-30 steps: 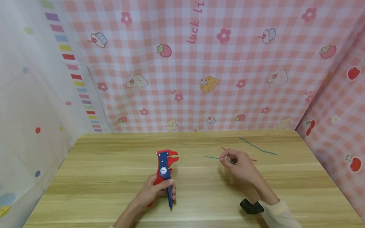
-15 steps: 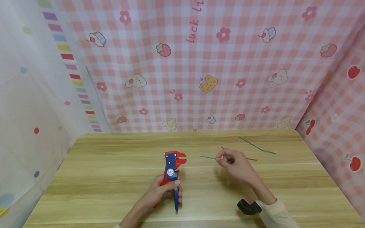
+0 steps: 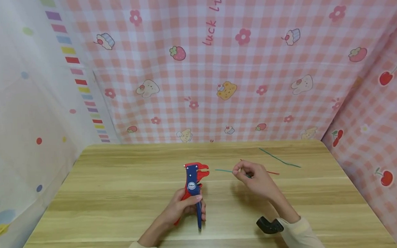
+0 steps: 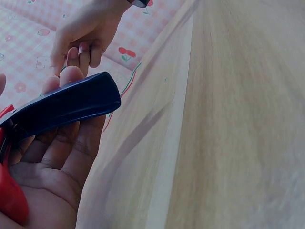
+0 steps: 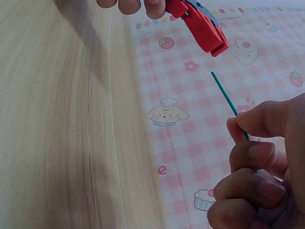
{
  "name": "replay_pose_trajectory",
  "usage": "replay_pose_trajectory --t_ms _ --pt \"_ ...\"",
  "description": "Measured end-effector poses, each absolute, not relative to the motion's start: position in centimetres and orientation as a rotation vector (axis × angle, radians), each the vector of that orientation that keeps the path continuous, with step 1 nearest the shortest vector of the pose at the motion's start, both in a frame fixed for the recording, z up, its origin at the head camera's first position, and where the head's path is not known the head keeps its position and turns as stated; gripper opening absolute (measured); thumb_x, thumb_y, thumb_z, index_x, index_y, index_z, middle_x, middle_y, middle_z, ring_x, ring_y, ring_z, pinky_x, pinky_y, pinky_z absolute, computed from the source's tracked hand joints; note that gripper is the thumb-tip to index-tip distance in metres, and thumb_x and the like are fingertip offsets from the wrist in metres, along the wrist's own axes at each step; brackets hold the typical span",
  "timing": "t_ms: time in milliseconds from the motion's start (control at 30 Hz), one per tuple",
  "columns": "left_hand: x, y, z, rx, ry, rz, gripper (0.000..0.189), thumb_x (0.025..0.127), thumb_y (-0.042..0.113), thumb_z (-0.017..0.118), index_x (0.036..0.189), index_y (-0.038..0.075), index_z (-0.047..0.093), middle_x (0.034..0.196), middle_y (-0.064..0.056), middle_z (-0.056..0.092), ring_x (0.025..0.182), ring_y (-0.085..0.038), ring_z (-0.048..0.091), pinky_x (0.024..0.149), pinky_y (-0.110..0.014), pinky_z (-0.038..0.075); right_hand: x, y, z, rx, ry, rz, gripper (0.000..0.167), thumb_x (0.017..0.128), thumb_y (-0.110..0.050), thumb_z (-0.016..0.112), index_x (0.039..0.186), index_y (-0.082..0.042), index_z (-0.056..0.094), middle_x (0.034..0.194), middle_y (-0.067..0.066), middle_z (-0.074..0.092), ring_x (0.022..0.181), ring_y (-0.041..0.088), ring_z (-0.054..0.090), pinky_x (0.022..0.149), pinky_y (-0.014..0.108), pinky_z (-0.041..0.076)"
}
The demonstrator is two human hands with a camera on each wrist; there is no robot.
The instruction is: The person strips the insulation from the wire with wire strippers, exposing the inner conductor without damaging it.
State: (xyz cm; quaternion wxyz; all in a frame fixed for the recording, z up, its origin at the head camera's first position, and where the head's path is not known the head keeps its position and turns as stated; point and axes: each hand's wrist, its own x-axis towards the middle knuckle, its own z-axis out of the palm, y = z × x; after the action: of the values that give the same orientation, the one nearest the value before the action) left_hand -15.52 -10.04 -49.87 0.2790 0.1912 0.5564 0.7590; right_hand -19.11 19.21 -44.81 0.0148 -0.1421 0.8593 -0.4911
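My left hand (image 3: 188, 207) grips the handles of a red and blue wire stripper (image 3: 192, 179), its fingers curled round the blue handle (image 4: 66, 102). The stripper's red nose (image 5: 207, 36) points right, its mouth parted. My right hand (image 3: 254, 175) pinches a thin green wire (image 5: 224, 93) between thumb and forefinger. The wire's free end sticks out leftward, a short gap from the stripper's mouth. Its other end runs back under the curled fingers and is mostly hidden in the palm.
A second green wire (image 3: 280, 158) lies on the wooden table (image 3: 122, 201) at the back right. Partly behind my right hand lies a red wire (image 3: 273, 173). A pink checked cloth (image 3: 196, 72) hangs along the table's back edge.
My left hand has carried the wire stripper to the right. My right hand has shifted slightly left with the green wire, so the gap between wire end and stripper has narrowed.
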Motion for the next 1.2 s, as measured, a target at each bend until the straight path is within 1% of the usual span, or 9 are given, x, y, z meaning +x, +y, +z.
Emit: replay_pose_trajectory --t_ms 133,267,400,467,533,700,867,1067,1200 --pt "-15.3 -9.8 -49.8 0.528 1.463 2.045 0.024 0.108 0.018 0.048 0.123 -0.001 0.044 0.093 -0.005 0.073 0.083 -0.019 0.076 0.085 -0.037 0.064 -19.0 19.0 -44.7 -0.453 2.668 -1.538 0.012 0.099 -0.023 0.068 0.1 -0.011 0.071 0.064 -0.003 0.047 0.057 0.006 0.043 0.057 0.022 0.037" --pt "-15.1 -9.5 -50.2 0.593 1.416 2.101 0.019 0.107 0.015 0.049 0.117 -0.001 0.046 0.089 -0.003 0.072 0.079 -0.018 0.076 0.081 -0.038 0.064 -18.8 18.8 -44.6 -0.476 2.651 -1.554 0.012 0.099 -0.023 0.068 0.1 -0.011 0.071 0.064 -0.004 0.046 0.056 0.005 0.041 0.056 0.022 0.038" --pt "-15.0 -9.1 -50.5 0.671 1.378 2.159 0.013 0.106 0.011 0.05 0.113 0.001 0.049 0.087 -0.003 0.072 0.076 -0.017 0.076 0.077 -0.04 0.065 -18.6 18.7 -44.3 -0.498 2.633 -1.571 0.01 0.1 -0.024 0.068 0.099 -0.014 0.071 0.063 -0.003 0.046 0.055 0.006 0.041 0.057 0.023 0.038" --pt "-14.9 -9.0 -50.7 0.687 1.376 2.167 0.013 0.106 0.01 0.049 0.114 0.001 0.049 0.087 -0.003 0.072 0.076 -0.017 0.076 0.076 -0.039 0.065 -18.5 18.6 -44.3 -0.506 2.633 -1.567 0.008 0.1 -0.024 0.068 0.098 -0.017 0.071 0.064 -0.003 0.047 0.056 0.006 0.041 0.056 0.023 0.038" --pt "-14.8 -8.9 -50.7 0.677 1.385 2.162 0.014 0.106 0.01 0.049 0.116 0.0 0.049 0.087 -0.003 0.072 0.076 -0.016 0.076 0.076 -0.038 0.065 -18.5 18.6 -44.3 -0.519 2.63 -1.567 0.009 0.1 -0.024 0.068 0.099 -0.016 0.071 0.065 -0.003 0.048 0.056 0.006 0.043 0.054 0.023 0.038" --pt "-14.6 -8.8 -50.5 0.65 1.407 2.142 0.019 0.106 0.011 0.049 0.119 -0.003 0.046 0.088 -0.002 0.071 0.076 -0.016 0.076 0.076 -0.037 0.065 -18.4 18.4 -44.3 -0.572 2.643 -1.56 0.009 0.1 -0.023 0.068 0.099 -0.014 0.071 0.069 -0.003 0.051 0.058 0.006 0.045 0.054 0.024 0.04" --pt "-14.4 -8.8 -50.4 0.688 1.393 2.145 0.017 0.106 0.01 0.048 0.118 -0.002 0.047 0.088 -0.003 0.072 0.077 -0.016 0.076 0.076 -0.036 0.065 -18.3 18.3 -44.2 -0.59 2.66 -1.553 0.003 0.099 -0.021 0.069 0.097 -0.02 0.071 0.074 -0.003 0.057 0.059 0.006 0.047 0.056 0.023 0.041" --pt "-14.3 -8.7 -50.4 0.667 1.422 2.133 0.018 0.106 0.012 0.051 0.117 -0.002 0.048 0.087 -0.003 0.071 0.076 -0.016 0.076 0.075 -0.035 0.065 -18.2 18.2 -44.0 -0.576 2.665 -1.54 0.006 0.099 -0.019 0.068 0.096 -0.022 0.071 0.081 -0.001 0.063 0.061 0.006 0.049 0.056 0.023 0.042" --pt "-14.2 -8.6 -50.3 0.663 1.44 2.13 0.018 0.106 0.01 0.05 0.117 -0.005 0.047 0.085 -0.003 0.071 0.074 -0.016 0.075 0.073 -0.035 0.065 -18.1 17.9 -43.9 -0.583 2.656 -1.529 0.008 0.099 -0.018 0.067 0.095 -0.021 0.072 0.083 0.002 0.065 0.062 0.007 0.05 0.056 0.022 0.042"
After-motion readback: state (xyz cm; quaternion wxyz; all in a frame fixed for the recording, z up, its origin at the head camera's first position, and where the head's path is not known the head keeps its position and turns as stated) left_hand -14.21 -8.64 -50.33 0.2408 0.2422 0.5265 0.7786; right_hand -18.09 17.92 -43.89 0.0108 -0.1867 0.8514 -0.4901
